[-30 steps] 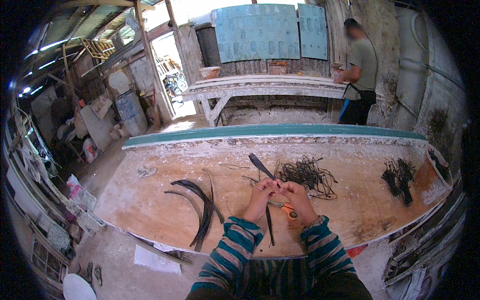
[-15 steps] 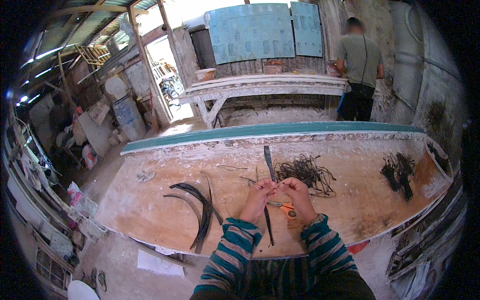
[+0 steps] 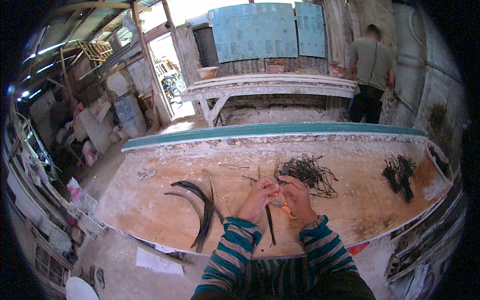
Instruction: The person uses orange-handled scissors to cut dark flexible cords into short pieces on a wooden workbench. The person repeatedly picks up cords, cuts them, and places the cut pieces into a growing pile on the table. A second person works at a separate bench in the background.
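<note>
My left hand (image 3: 257,197) is closed in a pinch, with a thin black strip (image 3: 270,227) hanging below it toward the table's near edge. My right hand (image 3: 296,196) meets it fingertip to fingertip, its thumb and fingers bent around the same strip; the exact grip is partly hidden. Orange-handled scissors (image 3: 289,211) lie beneath the right hand, their blades partly covered. Just beyond the hands is a tangled pile of black cords (image 3: 316,172). To the left, several curved black strips (image 3: 204,215) rest on the wooden tabletop (image 3: 140,205).
A bundle of black cords (image 3: 399,175) lies at the right beside a tipped brownish bucket (image 3: 434,175). A green ledge (image 3: 275,129) runs along the table's far edge. Beyond stands a whitish bench (image 3: 270,89) with tubs. A person (image 3: 371,65) stands at the far right.
The wide upper end of the strip, which stood upright beyond my hands, has dropped toward the right by the cord pile. My right fingers have lifted and spread slightly. The person moved right.
</note>
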Demonstrator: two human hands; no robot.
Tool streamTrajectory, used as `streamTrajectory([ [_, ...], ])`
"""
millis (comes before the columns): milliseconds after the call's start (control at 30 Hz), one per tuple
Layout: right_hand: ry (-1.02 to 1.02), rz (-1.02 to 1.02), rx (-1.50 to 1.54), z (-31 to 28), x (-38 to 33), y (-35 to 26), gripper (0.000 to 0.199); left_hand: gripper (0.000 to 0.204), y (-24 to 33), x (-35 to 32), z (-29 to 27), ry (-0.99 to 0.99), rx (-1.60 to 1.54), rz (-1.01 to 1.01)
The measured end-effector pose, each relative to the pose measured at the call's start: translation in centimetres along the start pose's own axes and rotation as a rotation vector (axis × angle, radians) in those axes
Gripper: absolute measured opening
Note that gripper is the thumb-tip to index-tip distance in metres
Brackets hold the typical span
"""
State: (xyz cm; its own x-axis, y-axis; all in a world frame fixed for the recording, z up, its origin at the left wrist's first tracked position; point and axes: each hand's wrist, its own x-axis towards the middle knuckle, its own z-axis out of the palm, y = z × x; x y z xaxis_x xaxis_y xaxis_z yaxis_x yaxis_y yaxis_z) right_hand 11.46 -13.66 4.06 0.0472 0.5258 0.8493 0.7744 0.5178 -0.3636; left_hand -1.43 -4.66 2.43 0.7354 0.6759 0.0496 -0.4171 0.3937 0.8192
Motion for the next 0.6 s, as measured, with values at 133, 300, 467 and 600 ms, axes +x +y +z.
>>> streamTrajectory([
  [133, -0.137, 0.229, 0.165, 0.7, -1.3, 1.1, 0.006, 0.014, 0.2, 0.1, -0.5, -0.009, 0.019, -0.030],
  [300, -0.089, 0.328, 0.168, 0.7, -1.2, 1.0, 0.009, 0.017, 0.6, -0.4, 0.6, 0.028, 0.030, -0.005],
  [467, -0.018, 0.407, 0.291, 1.0, -1.0, 0.7, 0.007, 0.019, 0.5, -0.1, 0.5, 0.039, 0.146, 0.032],
  [600, -0.017, 0.401, 0.232, 1.0, -1.0, 0.6, 0.006, 0.017, 0.1, 0.1, 0.4, 0.086, 0.220, 0.085],
])
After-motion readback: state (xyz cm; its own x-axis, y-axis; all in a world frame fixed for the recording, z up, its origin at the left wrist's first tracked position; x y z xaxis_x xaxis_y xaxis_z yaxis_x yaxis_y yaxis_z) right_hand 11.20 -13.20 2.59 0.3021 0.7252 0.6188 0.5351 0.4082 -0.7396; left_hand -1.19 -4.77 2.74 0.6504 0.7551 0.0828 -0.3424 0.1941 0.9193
